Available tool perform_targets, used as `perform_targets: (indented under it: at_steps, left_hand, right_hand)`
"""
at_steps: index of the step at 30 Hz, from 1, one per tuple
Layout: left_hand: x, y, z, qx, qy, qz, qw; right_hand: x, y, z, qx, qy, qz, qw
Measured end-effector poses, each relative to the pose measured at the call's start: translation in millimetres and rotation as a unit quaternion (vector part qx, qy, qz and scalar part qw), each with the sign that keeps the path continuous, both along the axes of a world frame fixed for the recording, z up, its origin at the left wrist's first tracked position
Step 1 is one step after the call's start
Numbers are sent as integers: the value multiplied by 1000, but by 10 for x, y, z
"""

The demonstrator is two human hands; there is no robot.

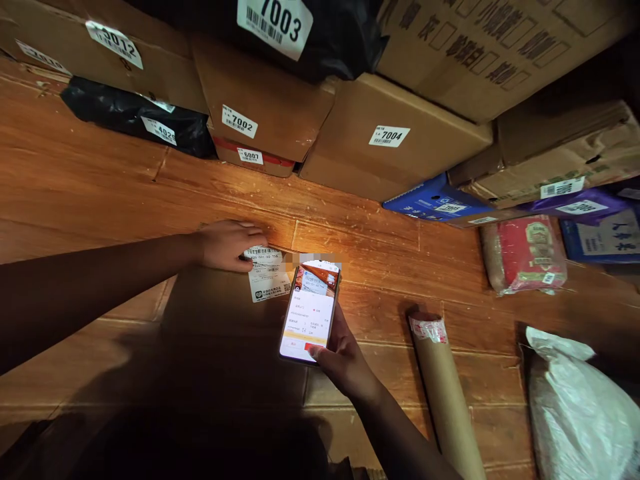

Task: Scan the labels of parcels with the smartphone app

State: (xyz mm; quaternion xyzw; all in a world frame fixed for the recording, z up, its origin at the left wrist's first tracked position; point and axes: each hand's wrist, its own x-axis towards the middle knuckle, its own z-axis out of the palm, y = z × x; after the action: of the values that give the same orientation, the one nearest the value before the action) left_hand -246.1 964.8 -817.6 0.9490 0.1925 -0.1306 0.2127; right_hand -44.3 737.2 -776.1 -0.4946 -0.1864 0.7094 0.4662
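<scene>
My right hand [343,353] is wrapped around a smartphone [311,313], its thumb over a red button near the bottom of the lit screen. The screen shows a picture of a label above lines of text. Just left of the phone, a white shipping label [273,283] lies on a brown cardboard box [215,320], much of which sinks into shadow. My left hand [227,245] grips the box at its far edge, fingers bent together and covering the label's upper left corner. The underside of that grip is hidden.
Stacked cardboard boxes [360,157] with numbered labels line the far side of the wood floor [240,190]. A black parcel [135,120] lies at left. To the right are a cardboard tube [447,387], a white plastic bag [580,413] and a red package [523,257].
</scene>
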Motion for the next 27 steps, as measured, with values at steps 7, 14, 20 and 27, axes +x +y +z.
perform_targets:
  at_steps: [7, 14, 20, 27]
  left_hand:
    - [2, -3, 36, -5, -3, 12, 1000]
    - [-22, -4, 1, -11, -32, 20, 999]
    - [-100, 13, -18, -72, -107, 67, 989]
    - [-275, -50, -21, -94, -271, 339, 896]
  right_hand:
    - [-13, -16, -24, -6, 19, -6, 1000]
    - [98, 24, 5, -44, 74, -134, 987]
    - [710, -20, -188, -56, -61, -278, 957]
    - [1061, -217, -674, -93, -104, -283, 949]
